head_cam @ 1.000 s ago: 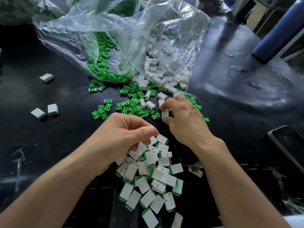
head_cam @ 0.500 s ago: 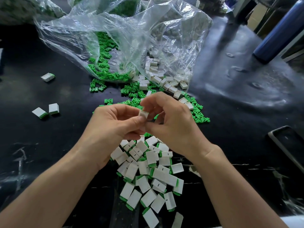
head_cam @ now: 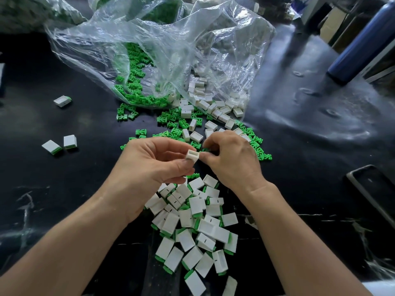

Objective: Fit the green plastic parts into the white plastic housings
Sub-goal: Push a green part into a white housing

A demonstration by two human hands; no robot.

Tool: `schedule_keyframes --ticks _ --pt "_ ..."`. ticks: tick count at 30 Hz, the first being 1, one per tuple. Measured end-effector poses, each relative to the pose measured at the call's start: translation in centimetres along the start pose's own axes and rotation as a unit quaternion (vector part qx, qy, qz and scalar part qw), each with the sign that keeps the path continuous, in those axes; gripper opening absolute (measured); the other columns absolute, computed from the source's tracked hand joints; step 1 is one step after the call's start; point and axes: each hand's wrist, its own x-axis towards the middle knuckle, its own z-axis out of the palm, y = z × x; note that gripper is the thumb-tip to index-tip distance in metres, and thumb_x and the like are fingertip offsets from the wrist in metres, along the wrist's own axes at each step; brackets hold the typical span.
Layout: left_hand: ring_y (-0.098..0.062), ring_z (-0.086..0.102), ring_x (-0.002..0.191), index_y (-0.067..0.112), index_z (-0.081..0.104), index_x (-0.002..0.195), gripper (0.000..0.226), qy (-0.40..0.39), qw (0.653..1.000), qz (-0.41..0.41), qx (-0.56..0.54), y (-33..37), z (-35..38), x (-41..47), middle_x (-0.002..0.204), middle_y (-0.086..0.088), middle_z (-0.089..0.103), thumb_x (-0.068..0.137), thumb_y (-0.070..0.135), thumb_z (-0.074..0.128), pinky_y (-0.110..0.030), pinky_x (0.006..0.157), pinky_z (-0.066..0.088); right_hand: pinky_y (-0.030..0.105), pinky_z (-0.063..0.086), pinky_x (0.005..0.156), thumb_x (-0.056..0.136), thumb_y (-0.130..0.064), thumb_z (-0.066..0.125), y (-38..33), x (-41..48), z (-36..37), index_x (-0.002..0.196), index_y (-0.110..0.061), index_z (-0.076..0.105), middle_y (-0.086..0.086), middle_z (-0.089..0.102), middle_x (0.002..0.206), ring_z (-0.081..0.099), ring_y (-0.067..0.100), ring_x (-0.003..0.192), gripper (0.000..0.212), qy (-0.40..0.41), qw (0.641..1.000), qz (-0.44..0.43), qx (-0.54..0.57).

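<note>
- Small white rectangular plastic housing [head_cam: 192,156]: pinched in my left hand's [head_cam: 149,165] fingers, slotted end up.
- My right hand [head_cam: 235,161]: just right of it, fingers curled; whether they hold anything, cannot tell.
- Loose green plastic parts [head_cam: 166,119]: on the black table [head_cam: 85,178], just beyond.

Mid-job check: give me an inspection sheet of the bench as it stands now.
Surface: black table, scuffed, white streaks near front.
Job's things: green parts and empty white housings spill from clear bag; assembled pile near front.
Clutter: three assembled strays at left.
Grips: left hand pinches held housing; right hand beside it, fingers curled, contents hidden.
Cables: nothing seen.
Surroundings: blue bottle, dark flat device at right.
</note>
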Motion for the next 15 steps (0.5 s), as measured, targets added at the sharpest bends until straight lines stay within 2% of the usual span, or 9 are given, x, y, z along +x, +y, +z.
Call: schedule_keyframes --ticks 1,3,5,9,15 --pt "-0.017 0.069 0.06 0.014 0.074 0.07 0.018 0.0 1.0 0.0 0.003 0.0 0.0 0.0 0.07 -0.011 0.072 0.052 0.012 0.07 -0.021 0.055 0.056 0.026 0.035 0.07 0.08 -0.034 0.068 0.0 0.0 -0.1 0.084 -0.025 0.061 -0.004 0.054 0.086 0.054 0.018 0.086 0.011 0.0 1.0 -0.003 0.011" --pt "-0.018 0.069 0.061 0.011 0.074 0.069 0.016 0.008 1.0 -0.001 0.006 0.1 0.0 0.0 0.071 -0.012 0.072 0.053 0.011 0.07 -0.021 0.055 0.056 0.025 0.04 0.067 0.08 -0.029 0.069 0.0 -0.1 -0.4 0.073 -0.026 0.054 -0.007 0.055 0.075 0.054 0.014 0.076 0.017 0.007 0.999 -0.003 0.046" --pt "-0.018 0.069 0.061 0.01 0.073 0.072 0.012 0.018 1.0 -0.006 0.003 0.1 0.0 0.0 0.072 -0.013 0.072 0.06 0.008 0.07 -0.022 0.055 0.056 0.017 0.041 0.06 0.079 -0.023 0.071 -0.1 -0.3 -1.1 0.066 -0.025 0.053 -0.011 0.054 0.064 0.052 0.007 0.063 0.022 0.009 0.99 0.004 0.137" --pt "-0.017 0.069 0.06 0.008 0.069 0.08 0.012 0.017 0.999 -0.023 -0.014 0.2 0.1 0.0 0.073 -0.01 0.072 0.078 -0.001 0.062 -0.022 0.054 0.056 0.01 0.043 0.056 0.08 -0.009 0.069 -0.6 -0.9 -2.4 0.072 -0.03 0.061 -0.009 0.063 0.063 0.06 0.002 0.06 0.024 -0.008 0.945 -0.012 0.326" --pt "-0.019 0.07 0.061 0.008 0.068 0.082 0.015 0.017 0.998 -0.041 -0.038 0.3 0.0 0.1 0.074 -0.011 0.073 0.082 -0.002 0.056 -0.022 0.052 0.055 0.008 0.044 0.057 0.082 0.0 0.064 -1.3 -1.3 -2.9 0.078 -0.026 0.066 -0.012 0.065 0.068 0.061 -0.002 0.062 0.027 -0.037 0.918 -0.035 0.393"
